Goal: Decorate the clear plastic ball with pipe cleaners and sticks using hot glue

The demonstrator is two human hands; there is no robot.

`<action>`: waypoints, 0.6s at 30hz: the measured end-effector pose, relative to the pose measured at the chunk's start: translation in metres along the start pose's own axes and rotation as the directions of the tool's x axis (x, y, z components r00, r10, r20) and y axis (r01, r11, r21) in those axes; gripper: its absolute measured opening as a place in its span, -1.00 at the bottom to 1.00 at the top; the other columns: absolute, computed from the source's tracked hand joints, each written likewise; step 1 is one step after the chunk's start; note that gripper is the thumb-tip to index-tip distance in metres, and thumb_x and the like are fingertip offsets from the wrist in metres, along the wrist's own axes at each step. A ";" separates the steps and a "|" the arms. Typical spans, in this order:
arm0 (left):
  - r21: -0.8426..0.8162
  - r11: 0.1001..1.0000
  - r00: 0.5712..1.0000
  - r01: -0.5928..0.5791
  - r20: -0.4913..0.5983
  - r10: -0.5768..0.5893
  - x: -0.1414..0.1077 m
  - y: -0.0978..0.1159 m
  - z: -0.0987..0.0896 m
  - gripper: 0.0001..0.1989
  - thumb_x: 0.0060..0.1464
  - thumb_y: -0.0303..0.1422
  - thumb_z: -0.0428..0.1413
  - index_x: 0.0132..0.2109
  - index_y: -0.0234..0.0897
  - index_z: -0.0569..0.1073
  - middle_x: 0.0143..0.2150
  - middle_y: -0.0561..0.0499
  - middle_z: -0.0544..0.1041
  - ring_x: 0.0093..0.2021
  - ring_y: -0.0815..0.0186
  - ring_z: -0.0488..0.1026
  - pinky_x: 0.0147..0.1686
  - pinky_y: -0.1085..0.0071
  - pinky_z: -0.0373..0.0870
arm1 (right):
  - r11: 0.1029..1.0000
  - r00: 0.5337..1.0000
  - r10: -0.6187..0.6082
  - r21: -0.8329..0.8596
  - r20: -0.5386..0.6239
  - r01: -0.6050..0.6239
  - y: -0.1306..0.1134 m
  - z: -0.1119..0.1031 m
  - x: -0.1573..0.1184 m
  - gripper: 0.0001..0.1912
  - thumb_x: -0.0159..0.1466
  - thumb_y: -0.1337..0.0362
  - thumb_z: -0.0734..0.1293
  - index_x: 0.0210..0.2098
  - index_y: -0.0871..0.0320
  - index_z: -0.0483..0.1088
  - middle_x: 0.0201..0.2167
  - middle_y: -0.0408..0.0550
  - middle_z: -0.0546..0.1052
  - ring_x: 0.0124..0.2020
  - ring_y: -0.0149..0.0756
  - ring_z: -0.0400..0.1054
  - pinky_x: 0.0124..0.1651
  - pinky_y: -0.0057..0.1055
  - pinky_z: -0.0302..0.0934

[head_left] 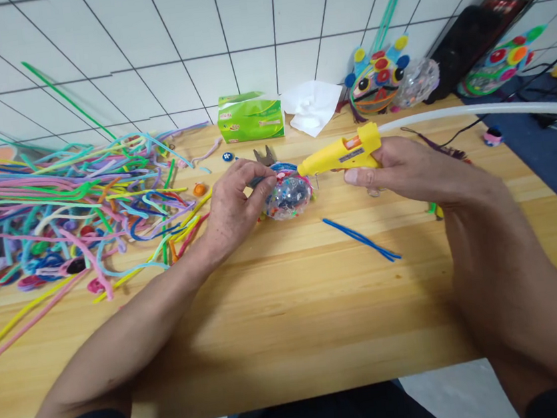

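A big messy pile of fuzzy sticks [77, 205] in lots of colors lies on the left of the bench [291, 321]. Next to it sits a little orange ball [199, 190]. Then comes the left hand [235, 204], with its thumb and pointing finger bent and their tips close together at the clear ball [288, 200]. I can't tell if they pinch anything. A green tissue box [251, 119] stands behind. The clear ball rests on the bench between the two hands, with colored bits on it. The yellow glue gun [340, 155] points its tip at the ball's top right edge. Two blue sticks [362, 239] lie in front. The right hand [400, 171] is wrapped around the glue gun's handle, and a long white stick [473, 109] pokes out the back. Behind it is a toy with a bright face [379, 80].
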State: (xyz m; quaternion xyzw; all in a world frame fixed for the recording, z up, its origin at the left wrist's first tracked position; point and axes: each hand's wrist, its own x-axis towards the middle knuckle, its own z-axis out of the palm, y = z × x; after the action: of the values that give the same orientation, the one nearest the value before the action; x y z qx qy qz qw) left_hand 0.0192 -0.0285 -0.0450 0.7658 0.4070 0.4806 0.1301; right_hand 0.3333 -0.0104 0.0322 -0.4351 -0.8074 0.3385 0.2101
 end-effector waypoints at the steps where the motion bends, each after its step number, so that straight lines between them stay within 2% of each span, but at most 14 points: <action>1: 0.002 1.000 1.000 -0.005 0.000 0.005 0.000 0.000 0.000 -0.92 0.42 -0.38 0.25 -0.10 -0.19 0.66 -0.13 -0.02 0.73 -0.10 0.21 0.65 0.00 0.26 0.60 | 1.000 1.000 -0.003 0.010 -0.002 0.003 0.000 0.000 0.000 -0.56 0.38 -0.18 0.52 -0.11 0.08 0.63 -0.36 -0.10 0.49 -0.26 -0.11 0.42 -0.21 -0.23 0.36; 8: 0.072 0.997 0.999 0.015 0.048 -0.019 0.001 0.002 -0.004 -0.91 0.43 -0.35 0.25 -0.08 -0.18 0.68 -0.11 -0.03 0.74 -0.07 0.20 0.65 0.02 0.26 0.58 | 0.999 0.998 -0.038 0.031 -0.041 0.039 0.007 0.004 0.001 -0.59 0.38 -0.16 0.54 -0.25 0.07 0.57 -0.45 -0.17 0.41 -0.35 -0.23 0.36 -0.28 -0.31 0.31; 15: 0.092 0.996 0.998 0.000 0.064 -0.006 0.002 0.001 -0.005 -0.88 0.45 -0.35 0.23 -0.07 -0.19 0.69 -0.09 -0.04 0.74 -0.05 0.19 0.65 0.03 0.25 0.57 | 0.997 0.996 -0.064 0.032 -0.055 0.066 0.014 0.003 0.001 -0.69 0.40 -0.06 0.56 -0.15 0.05 0.64 -0.44 -0.17 0.43 -0.32 -0.21 0.37 -0.26 -0.30 0.30; 18: 0.084 0.996 0.997 -0.010 0.073 0.003 0.003 0.001 -0.006 -0.87 0.47 -0.35 0.21 -0.06 -0.19 0.68 -0.09 -0.04 0.73 -0.04 0.18 0.64 0.04 0.24 0.57 | 0.998 0.995 -0.059 0.031 -0.078 0.061 0.016 0.004 0.001 -0.69 0.38 -0.05 0.58 -0.18 0.06 0.63 -0.46 -0.17 0.41 -0.33 -0.20 0.38 -0.25 -0.28 0.32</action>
State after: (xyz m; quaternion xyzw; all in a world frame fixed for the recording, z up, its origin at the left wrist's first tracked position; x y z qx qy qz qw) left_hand 0.0155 -0.0285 -0.0395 0.7890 0.4193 0.4351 0.1110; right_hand 0.3389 -0.0046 0.0181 -0.4199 -0.8058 0.3283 0.2582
